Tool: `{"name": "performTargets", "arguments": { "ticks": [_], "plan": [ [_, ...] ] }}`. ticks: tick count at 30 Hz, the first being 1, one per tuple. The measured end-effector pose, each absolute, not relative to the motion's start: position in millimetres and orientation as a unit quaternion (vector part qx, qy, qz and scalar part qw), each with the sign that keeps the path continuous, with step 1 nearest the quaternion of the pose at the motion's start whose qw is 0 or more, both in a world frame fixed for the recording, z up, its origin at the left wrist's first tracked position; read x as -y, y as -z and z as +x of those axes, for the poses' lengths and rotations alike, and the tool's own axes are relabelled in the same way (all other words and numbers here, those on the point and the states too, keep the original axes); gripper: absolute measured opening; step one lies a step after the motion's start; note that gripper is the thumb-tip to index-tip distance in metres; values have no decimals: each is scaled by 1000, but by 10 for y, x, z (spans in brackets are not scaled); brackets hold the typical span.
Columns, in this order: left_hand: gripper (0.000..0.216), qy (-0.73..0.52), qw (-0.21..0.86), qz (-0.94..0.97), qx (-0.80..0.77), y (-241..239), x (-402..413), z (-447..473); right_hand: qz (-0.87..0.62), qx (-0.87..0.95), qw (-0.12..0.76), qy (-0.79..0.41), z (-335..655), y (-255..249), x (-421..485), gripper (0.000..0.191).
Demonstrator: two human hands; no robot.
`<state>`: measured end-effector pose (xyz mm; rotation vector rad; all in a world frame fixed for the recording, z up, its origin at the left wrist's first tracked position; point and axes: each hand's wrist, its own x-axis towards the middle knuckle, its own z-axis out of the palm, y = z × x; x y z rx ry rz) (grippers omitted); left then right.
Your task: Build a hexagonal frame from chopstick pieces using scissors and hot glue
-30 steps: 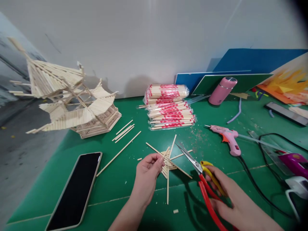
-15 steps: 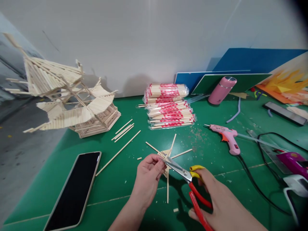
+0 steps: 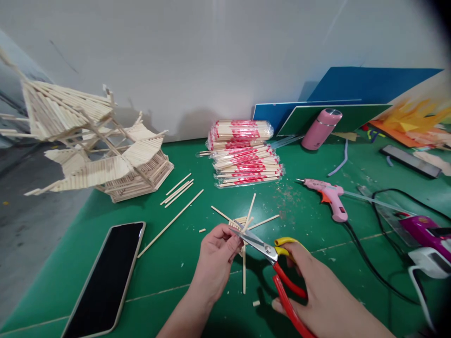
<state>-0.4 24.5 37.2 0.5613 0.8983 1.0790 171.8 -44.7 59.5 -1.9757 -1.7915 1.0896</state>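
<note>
My right hand [image 3: 317, 286] grips a pair of scissors [image 3: 269, 252] with red and yellow handles, its blades parted around a thin wooden stick [image 3: 247, 224]. Fingers of my left hand [image 3: 218, 253] pinch that stick close to the blades; part of it is hidden by them. Under the blades lies a small star-shaped stick frame [image 3: 266, 222], with several arms pointing outward on the green table. A short cut-off piece [image 3: 256, 303] rests near my right thumb, and another [image 3: 202, 230] is left of my left hand.
A large pavilion-like stick model [image 3: 102, 155] stands at the left, behind a phone [image 3: 105, 277]. Loose sticks [image 3: 178, 192] lie nearby. Wrapped stick bundles [image 3: 246, 164] sit at the back. To the right are a pink glue gun [image 3: 331, 197], its cord, and a pink bottle [image 3: 322, 130].
The whole view has shifted slightly, so things appear a little farther left. Both hands keep their hold, and the scissor blades still straddle the stick.
</note>
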Motion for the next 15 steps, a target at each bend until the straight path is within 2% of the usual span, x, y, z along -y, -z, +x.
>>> {"name": "performTargets", "arguments": {
  "ticks": [12,15],
  "plan": [
    [17,-478,730,261,-413,-353,-243,-19,-696,623,122,-336,1715,-584,466,61],
    [18,-476,725,272,-418,-375,-238,-23,-697,615,122,-349,1707,-604,441,56]
  ]
}}
